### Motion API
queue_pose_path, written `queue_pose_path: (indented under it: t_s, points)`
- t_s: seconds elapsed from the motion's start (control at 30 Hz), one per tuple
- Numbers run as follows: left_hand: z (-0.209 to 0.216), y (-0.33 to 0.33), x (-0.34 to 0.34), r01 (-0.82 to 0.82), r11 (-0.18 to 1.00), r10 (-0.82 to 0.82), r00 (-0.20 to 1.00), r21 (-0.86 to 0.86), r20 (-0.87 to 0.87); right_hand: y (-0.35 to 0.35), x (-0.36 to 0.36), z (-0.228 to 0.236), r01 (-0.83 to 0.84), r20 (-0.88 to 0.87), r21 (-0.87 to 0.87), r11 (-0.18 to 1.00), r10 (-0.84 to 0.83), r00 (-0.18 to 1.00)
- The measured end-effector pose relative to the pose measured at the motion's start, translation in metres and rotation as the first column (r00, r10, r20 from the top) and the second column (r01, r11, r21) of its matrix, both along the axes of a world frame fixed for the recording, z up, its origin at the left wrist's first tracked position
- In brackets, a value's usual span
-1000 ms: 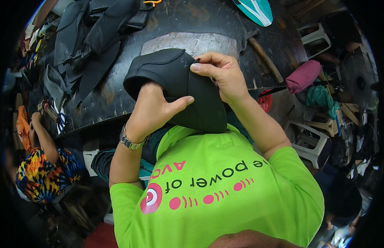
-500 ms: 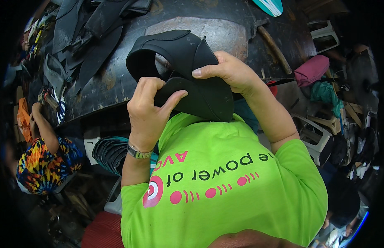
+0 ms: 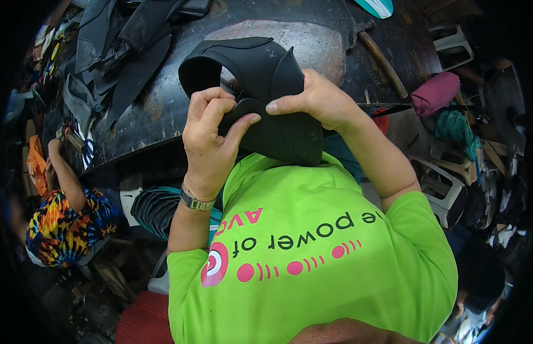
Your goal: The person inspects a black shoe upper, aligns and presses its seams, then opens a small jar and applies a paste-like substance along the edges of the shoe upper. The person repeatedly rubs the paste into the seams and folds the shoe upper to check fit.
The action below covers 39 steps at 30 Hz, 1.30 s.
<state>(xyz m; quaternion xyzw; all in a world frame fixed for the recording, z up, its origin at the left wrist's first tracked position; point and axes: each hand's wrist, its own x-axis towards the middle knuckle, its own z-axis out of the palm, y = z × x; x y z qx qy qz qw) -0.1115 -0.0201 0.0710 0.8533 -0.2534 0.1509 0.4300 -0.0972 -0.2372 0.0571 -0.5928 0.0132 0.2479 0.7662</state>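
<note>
I'm watching the left hand point(image 3: 208, 137), nearly closed, pinching the black piece point(image 3: 261, 74); the right hand point(image 3: 325, 104) is clasping it.

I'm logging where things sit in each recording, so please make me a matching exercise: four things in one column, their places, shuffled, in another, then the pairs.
Things
1. black stitched curved piece of soft material
2. hammer with a brown wooden handle
3. metal-link wristwatch
4. maroon soft pouch

Places
A. around the left wrist
B. right of the hammer
C. between the left hand and right hand
D. on the dark tabletop

Pairs: 1-C, 2-D, 3-A, 4-B
</note>
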Motion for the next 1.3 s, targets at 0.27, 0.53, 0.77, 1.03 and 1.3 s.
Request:
queue_pose_path:
  t_s: [0.27,0.53,0.77,1.03,1.3]
  points:
    - [0.002,0.000,0.008,0.033,0.999,-0.033,0.999,0.003,0.007,-0.001,0.000,0.002,-0.001,0.093,-0.118,0.993,0.012,0.996]
    - [0.007,0.016,0.011,0.045,0.975,-0.132,0.906,-0.219,-0.402,0.001,-0.002,0.007,0.025,0.090,-0.106,0.994,-0.016,0.996]
    - [0.000,0.016,0.020,0.059,0.939,-0.190,0.909,-0.339,-0.371,0.001,-0.001,0.004,-0.001,0.117,-0.093,0.996,0.012,0.993]
    - [0.008,0.022,0.033,0.067,0.924,-0.290,0.762,-0.376,-0.578,0.003,0.000,0.000,0.011,0.149,-0.083,0.996,0.002,0.989]
    - [0.022,0.014,0.033,-0.085,0.855,-0.331,0.670,-0.511,-0.665,0.003,-0.001,0.010,-0.058,0.183,-0.120,0.991,0.080,0.980]
